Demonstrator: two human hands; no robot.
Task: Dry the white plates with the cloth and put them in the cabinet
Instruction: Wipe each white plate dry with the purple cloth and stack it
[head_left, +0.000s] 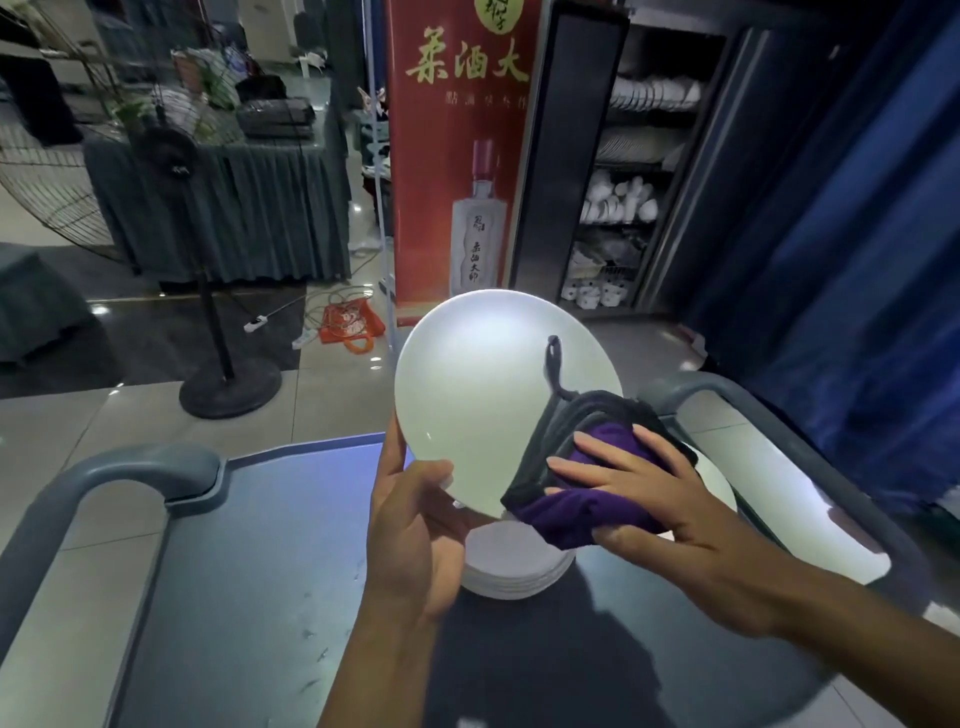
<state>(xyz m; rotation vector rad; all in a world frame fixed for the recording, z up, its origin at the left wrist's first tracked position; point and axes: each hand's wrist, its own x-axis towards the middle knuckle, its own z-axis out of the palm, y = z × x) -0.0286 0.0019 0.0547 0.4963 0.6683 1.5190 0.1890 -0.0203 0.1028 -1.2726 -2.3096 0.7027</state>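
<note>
My left hand grips the lower left rim of a white plate, holding it tilted up above the cart. A purple cloth with black edging lies against the plate's lower right part, and my right hand presses it there, fingers spread on top and thumb curled under the cloth. Below the held plate a stack of white plates sits on the grey cart top. The cabinet stands open at the back right, its shelves filled with white dishes.
The cart's grey handle rails curve up at left and right. A red banner stand rises just left of the cabinet. A standing fan, a draped table and an orange bag on the floor are at left.
</note>
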